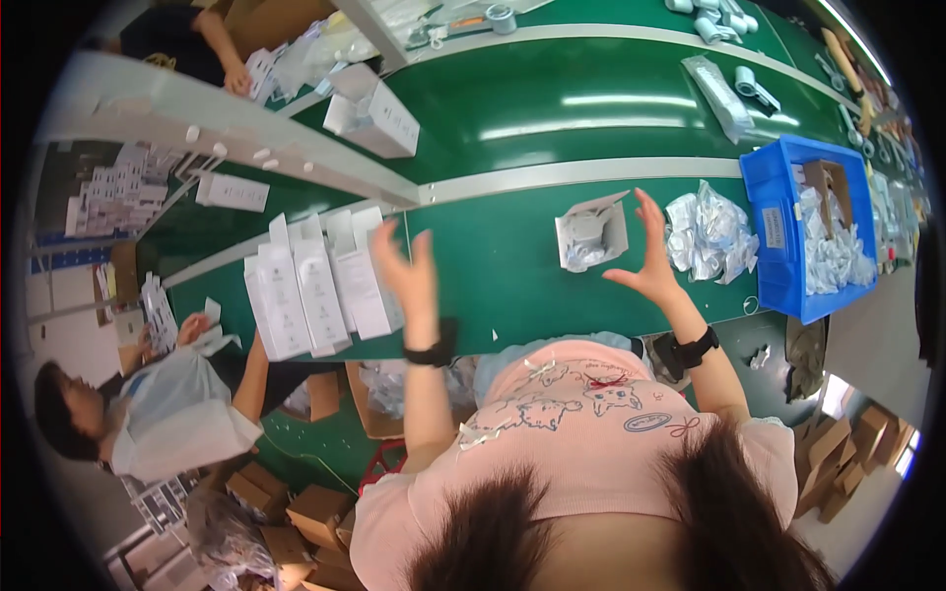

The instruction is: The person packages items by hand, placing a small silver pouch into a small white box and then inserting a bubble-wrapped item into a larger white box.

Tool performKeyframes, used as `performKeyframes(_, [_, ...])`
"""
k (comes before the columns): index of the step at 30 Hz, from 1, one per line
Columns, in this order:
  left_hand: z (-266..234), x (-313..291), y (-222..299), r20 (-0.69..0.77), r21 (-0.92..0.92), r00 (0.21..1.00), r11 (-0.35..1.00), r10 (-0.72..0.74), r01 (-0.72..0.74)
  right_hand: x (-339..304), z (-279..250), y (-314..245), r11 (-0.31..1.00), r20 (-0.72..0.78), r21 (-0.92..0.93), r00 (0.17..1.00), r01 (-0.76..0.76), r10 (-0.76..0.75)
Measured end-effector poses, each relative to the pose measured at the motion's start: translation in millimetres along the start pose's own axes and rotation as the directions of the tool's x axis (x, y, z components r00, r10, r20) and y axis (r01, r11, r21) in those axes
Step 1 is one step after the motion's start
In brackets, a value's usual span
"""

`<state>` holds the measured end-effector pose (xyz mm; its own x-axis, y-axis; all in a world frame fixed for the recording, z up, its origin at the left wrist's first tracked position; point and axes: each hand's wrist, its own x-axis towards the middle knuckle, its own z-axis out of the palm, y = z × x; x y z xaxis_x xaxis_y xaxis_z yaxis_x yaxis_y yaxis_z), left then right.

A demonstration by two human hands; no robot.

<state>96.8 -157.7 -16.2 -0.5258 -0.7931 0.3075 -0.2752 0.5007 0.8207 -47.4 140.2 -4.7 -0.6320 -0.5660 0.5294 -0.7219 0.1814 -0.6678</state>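
A small white open-topped box [617, 234] stands on the green worktable with its flap up and clear plastic-wrapped contents inside. My right hand [652, 258] is just to its right, fingers and thumb spread in a curve; I cannot tell whether a fingertip touches the box. My left hand [409, 274] is raised with thumb and fingers apart, holding nothing, slightly blurred. Directly left of it stands a row of tall white boxes [320, 300], several with raised flaps. Right of my right hand lies a heap of small clear plastic bags [711, 236].
A blue crate [777, 258] of bagged parts stands at the table's right end. Behind a pale metal rail [581, 177] are another open white box [389, 123], a long wrapped packet [717, 97] and grey metal fittings [757, 91]. At left a co-worker [177, 419] handles white boxes.
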Motion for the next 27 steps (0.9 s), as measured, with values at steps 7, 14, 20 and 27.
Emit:
performKeyframes(7, [-77,-9,-110,0.319,0.843,0.938,0.492,-0.133,-0.217,8,39,36,0.834,0.362,0.206,0.831,-0.512,0.421])
performKeyframes(14, [-39,-63,-45,0.245,0.725,0.946,0.688,-0.213,-0.032,106,70,108,0.691,0.175,0.525,0.858,-0.497,0.483])
performKeyframes(20, [-9,-88,14,0.512,0.617,0.798,0.782,-0.318,-0.084,171,93,154,0.854,0.011,0.291,0.894,-0.432,0.448])
performKeyframes(27, [22,-43,-37,0.747,0.341,0.544,0.922,-0.383,0.181,149,31,204,0.935,0.181,-0.319,0.959,-0.153,0.219])
